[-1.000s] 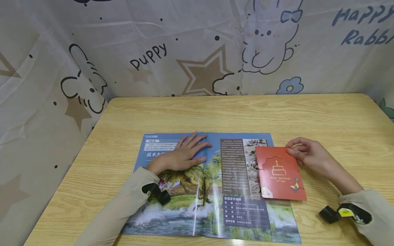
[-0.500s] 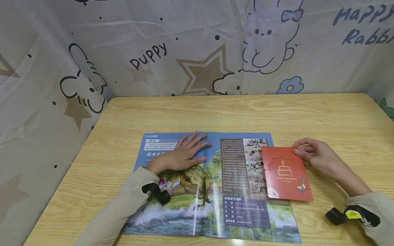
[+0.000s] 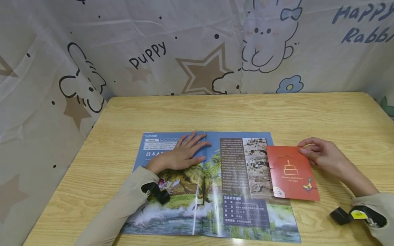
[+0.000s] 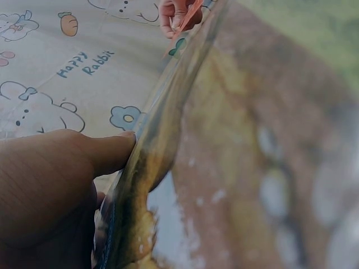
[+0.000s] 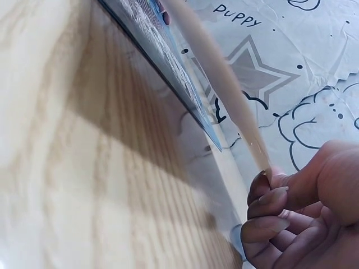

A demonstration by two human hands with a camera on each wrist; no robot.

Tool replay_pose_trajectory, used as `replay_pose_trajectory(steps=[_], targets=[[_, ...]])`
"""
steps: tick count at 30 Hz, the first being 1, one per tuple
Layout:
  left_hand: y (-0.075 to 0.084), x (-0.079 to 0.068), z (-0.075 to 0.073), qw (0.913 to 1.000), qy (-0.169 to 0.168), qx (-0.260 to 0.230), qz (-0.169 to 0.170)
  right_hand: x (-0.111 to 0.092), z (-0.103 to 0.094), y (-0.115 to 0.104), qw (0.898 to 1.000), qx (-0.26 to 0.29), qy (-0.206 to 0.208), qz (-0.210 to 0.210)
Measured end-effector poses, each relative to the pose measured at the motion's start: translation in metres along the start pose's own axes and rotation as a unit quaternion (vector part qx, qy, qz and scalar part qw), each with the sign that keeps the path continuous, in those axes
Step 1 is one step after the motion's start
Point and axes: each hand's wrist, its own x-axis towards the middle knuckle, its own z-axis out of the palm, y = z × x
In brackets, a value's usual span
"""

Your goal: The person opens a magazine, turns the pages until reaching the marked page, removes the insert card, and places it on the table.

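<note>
An open magazine (image 3: 246,229) with dinosaur pictures lies flat on the wooden table. Across its left page and centre fold my left hand (image 3: 181,155) rests with fingers spread, and in the left wrist view its thumb (image 4: 115,152) touches the page. A red birthday card (image 3: 292,171) with a gold cake on it is pinched at its upper right corner by my right hand (image 3: 323,155). The card is above the magazine's right edge and partly past it. In the right wrist view the card (image 5: 224,84) appears nearly edge-on, between thumb and curled fingers (image 5: 268,202).
The wooden table (image 3: 234,112) extends behind and to both sides of the magazine. A patterned cloth (image 3: 197,41) with cartoon animals and stars hangs behind the table and along its left. A small black camera (image 3: 341,216) is strapped on the right wrist.
My right hand has moved to the right with the red birthday card, uncovering more of the magazine's right page. The left hand has stayed in place on the magazine.
</note>
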Motion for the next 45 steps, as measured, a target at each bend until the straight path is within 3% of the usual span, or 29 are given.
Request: replay_pose_trajectory(steps=[45], targets=[[0.002,0.0,0.001,1.0,0.005,0.006,0.001,-0.009,-0.014,0.029,1.0,0.0,0.03,0.003]])
